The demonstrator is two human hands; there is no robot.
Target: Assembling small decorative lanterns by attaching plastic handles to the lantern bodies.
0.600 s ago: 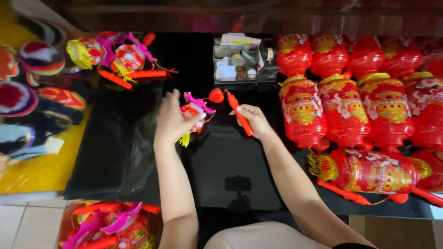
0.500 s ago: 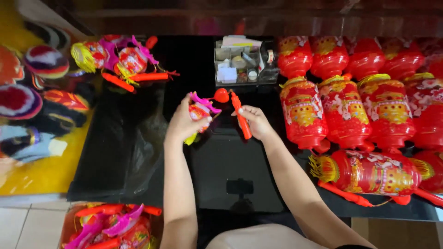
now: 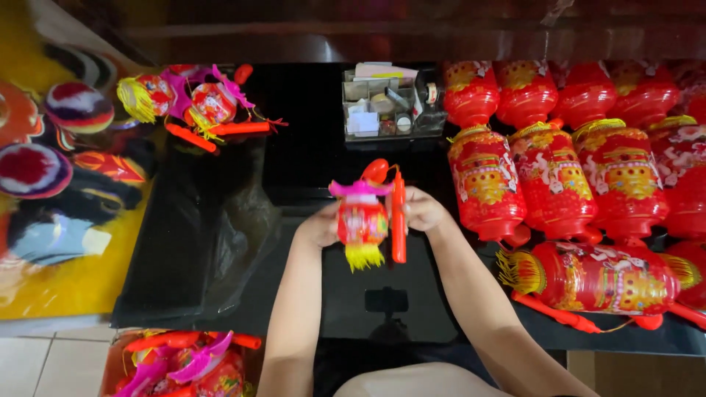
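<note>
A small red toy lantern (image 3: 362, 220) with a pink top and a yellow tassel hangs upright between my hands over the black table (image 3: 309, 154). My left hand (image 3: 320, 226) grips its left side. My right hand (image 3: 423, 211) holds its red-orange handle stick (image 3: 398, 217), which stands vertical just right of the lantern. The image is slightly blurred around the lantern.
Two similar small lanterns (image 3: 184, 103) lie at the table's back left. Several large red lanterns (image 3: 559, 169) fill the right side. A clear organiser box (image 3: 382, 106) stands at the back centre. A box of small lanterns (image 3: 184, 364) sits at the lower left, a yellow mat with round toys (image 3: 51, 162) at left.
The lantern has been turned from tilted to upright and drawn toward me and rightward. Both hands have come closer together around it, and the handle stick now stands vertical.
</note>
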